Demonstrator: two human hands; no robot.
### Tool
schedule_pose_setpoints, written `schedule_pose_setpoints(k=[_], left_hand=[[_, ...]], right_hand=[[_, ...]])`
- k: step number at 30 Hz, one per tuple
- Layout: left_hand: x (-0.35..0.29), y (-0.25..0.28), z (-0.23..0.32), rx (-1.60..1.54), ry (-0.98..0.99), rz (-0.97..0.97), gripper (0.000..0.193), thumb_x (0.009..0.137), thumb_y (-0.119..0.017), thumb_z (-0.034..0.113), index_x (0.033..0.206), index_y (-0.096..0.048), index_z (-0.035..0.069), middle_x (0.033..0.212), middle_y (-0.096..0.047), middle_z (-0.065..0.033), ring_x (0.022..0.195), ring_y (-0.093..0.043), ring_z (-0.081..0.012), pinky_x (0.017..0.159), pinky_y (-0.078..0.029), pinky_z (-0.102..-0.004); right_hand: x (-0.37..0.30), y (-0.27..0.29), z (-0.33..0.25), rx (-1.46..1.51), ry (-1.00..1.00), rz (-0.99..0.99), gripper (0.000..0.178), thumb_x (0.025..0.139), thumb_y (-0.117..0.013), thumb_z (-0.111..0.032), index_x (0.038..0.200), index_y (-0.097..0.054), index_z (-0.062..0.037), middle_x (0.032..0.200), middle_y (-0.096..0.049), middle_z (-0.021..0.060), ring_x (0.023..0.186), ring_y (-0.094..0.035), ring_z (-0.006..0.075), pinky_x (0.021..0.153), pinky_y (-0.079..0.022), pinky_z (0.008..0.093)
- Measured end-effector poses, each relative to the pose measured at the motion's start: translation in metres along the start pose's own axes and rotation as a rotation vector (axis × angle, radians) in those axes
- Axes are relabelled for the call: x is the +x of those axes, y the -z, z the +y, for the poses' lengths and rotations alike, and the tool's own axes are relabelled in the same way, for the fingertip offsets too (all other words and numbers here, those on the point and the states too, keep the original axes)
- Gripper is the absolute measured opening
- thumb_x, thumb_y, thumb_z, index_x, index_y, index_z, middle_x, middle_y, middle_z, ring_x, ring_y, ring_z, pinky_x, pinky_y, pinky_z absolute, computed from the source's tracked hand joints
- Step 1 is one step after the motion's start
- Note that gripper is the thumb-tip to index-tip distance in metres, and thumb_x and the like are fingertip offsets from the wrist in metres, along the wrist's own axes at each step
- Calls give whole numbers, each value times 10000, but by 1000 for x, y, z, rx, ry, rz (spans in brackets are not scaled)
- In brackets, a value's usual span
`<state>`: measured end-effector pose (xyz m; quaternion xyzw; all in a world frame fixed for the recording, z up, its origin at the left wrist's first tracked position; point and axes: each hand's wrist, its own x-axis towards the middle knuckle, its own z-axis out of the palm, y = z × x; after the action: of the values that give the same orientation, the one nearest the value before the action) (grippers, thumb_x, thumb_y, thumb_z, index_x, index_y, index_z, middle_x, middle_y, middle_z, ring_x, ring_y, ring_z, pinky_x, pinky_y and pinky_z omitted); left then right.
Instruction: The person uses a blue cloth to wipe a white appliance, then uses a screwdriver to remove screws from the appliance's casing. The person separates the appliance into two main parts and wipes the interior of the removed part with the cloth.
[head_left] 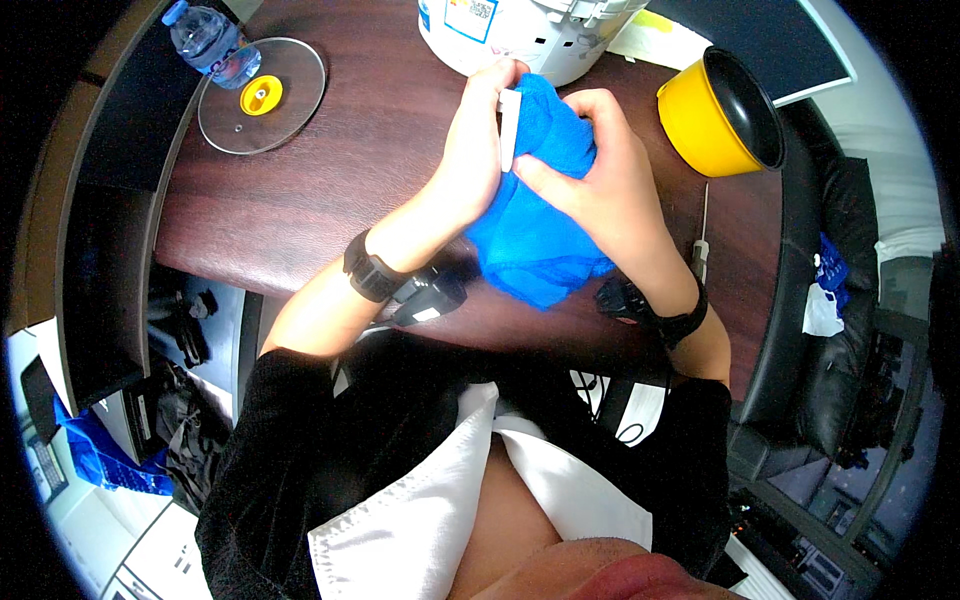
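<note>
A bright blue cloth [545, 235] hangs bunched between my two hands above the table. My left hand [478, 135] is closed round a slim white plastic piece [509, 130], whose flat edge shows beside the cloth; the rest of it is hidden. From the right, my right hand [615, 165] grips the cloth, its thumb pressed on it close to the white piece. Just beyond my hands stands a white rounded appliance [510, 40], cut off by the upper rim of the view.
A yellow pot with a black inside [705, 120] lies tilted at the right. Far left are a glass lid [285, 120] with a yellow knob and a water bottle [210, 45]. A thin tool [701, 250] lies right of my right forearm on the dark wooden table [370, 110].
</note>
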<state>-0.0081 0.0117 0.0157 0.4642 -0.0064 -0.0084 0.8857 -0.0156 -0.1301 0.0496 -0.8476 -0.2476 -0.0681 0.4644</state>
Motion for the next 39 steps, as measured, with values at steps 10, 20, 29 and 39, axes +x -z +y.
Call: schedule_pose_setpoints(k=[10,20,29,39], left_hand=[[-10,-14,-7,122,-85,10,339,1001,-365,392,1041,-520,94,935,-534,-9,863,-499,-107,825,-420,-283],[-11,-12,-2,97,-10,42,435,989,-364,451,1123,-540,76,1010,-572,-43,910,-525,-139,867,-426,-291],[-18,-24,6,35,95,94,311,1000,-393,351,1088,-533,87,980,-531,-2,905,-489,-104,855,-407,-270],[-2,-11,-19,134,-103,-121,249,992,-349,266,978,-487,59,890,-479,-35,837,-458,-130,788,-395,-297]], right_hand=[[2,8,2,-53,9,51,514,679,-831,-261,1027,-530,-33,874,-658,154,819,-682,272,726,-535,373],[-4,13,-3,134,-39,-104,526,745,-769,-227,1135,-481,-20,1019,-631,190,960,-653,268,831,-509,375],[5,12,7,10,110,-173,539,734,-772,-228,1113,-459,-8,970,-621,224,925,-649,360,784,-501,405],[4,19,7,-24,38,30,517,675,-826,-242,1050,-535,-38,913,-650,157,870,-670,281,762,-523,368]])
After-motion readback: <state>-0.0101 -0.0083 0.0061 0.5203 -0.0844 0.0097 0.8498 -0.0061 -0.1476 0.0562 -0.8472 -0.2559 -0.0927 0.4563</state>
